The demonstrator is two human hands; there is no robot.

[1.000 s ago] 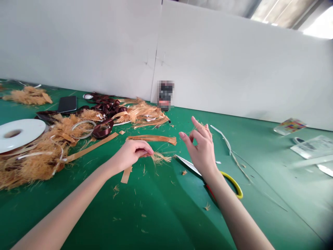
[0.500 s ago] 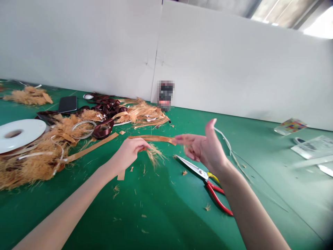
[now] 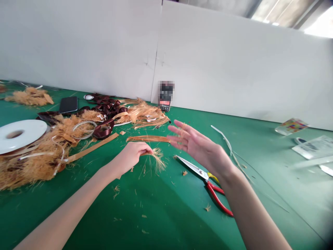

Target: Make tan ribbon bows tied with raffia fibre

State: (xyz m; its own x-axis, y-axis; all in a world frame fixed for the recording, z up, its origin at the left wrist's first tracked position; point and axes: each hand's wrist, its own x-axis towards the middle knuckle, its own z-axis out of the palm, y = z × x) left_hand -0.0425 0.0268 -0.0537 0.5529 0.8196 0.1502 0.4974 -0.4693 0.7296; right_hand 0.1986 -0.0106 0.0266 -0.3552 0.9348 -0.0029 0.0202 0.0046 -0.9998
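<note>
My left hand pinches a tan ribbon strip whose frayed end fans out to the right past the fingertips; most of the strip is hidden under the hand. Held up to the right, my right hand is open, fingers spread, with a few fine loose threads on them. Behind the hands lies a flat bundle of tan strips, its right end near my right fingers. Scissors with red and yellow handles rest below my right hand, blades pointing up and left.
At left, a white spool stands among heaps of tan frayed fibre. Dark brown ribbon, a black phone-like slab and a propped phone sit further back. Clear plastic packets lie at right; thread scraps dot the green table.
My right hand has turned and spread its fingers, rising slightly. My left hand shifted a little to the right and down, and the frayed end is fanned wider.
</note>
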